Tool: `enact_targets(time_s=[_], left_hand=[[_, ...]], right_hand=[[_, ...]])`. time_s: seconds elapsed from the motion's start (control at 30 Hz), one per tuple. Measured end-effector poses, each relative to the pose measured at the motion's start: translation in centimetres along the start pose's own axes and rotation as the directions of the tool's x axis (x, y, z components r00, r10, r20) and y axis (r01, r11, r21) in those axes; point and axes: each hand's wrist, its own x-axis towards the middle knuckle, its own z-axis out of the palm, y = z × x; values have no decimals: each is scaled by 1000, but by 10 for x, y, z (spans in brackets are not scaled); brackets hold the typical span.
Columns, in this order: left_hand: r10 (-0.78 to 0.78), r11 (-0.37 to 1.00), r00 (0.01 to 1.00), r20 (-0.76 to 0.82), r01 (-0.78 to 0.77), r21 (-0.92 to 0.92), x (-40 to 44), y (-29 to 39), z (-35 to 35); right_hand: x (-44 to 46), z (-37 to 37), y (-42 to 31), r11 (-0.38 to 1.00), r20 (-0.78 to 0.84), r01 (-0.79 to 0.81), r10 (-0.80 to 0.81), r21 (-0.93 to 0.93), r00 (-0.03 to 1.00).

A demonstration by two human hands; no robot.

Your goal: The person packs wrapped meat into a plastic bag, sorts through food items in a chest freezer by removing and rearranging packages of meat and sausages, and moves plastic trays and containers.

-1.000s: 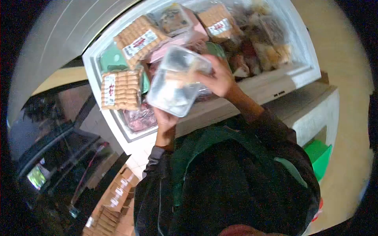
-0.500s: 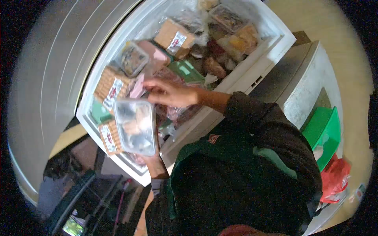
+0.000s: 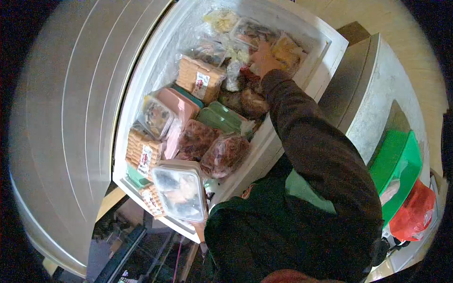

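Observation:
In the head view, my left hand (image 3: pixel 200 231) supports a lidded clear plastic container (image 3: pixel 179 191) from below; most of the hand is hidden beneath it. Pale pieces show through the lid. My right hand (image 3: pixel 265 59) reaches to the far right part of the chest freezer (image 3: pixel 309 78), fingers stretched out over the packs, with nothing visible in them. Close by are a bag with yellow contents (image 3: pixel 286 51) and a clear tray of food (image 3: pixel 252 33). Below its wrist lies a brownish wrapped lump (image 3: pixel 255 101).
Packs of tan rolls (image 3: pixel 200 78), a pink box (image 3: pixel 178 104), a green box (image 3: pixel 221 118) and bagged dark red meat (image 3: pixel 226 153) fill the freezer. Its raised lid (image 3: pixel 71 108) stands left. A green basket (image 3: pixel 398 165) and red bag (image 3: pixel 414 212) are at the right.
My right hand has moved from beside the clear container to the far right of the freezer. The container stays in my left hand, now lower in view and slightly right; the view has shifted.

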Motion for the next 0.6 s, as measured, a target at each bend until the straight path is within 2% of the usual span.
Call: enact_targets(time_s=[0.37, 0.6], left_hand=[[2, 998, 1000, -20, 0, 70, -8, -2, 3], [2, 998, 1000, -11, -2, 60, -13, -5, -16]], right_hand=[[21, 15, -4, 996, -43, -62, 65, 62, 997], [-2, -9, -19, 973, -51, -9, 22, 233, 998]])
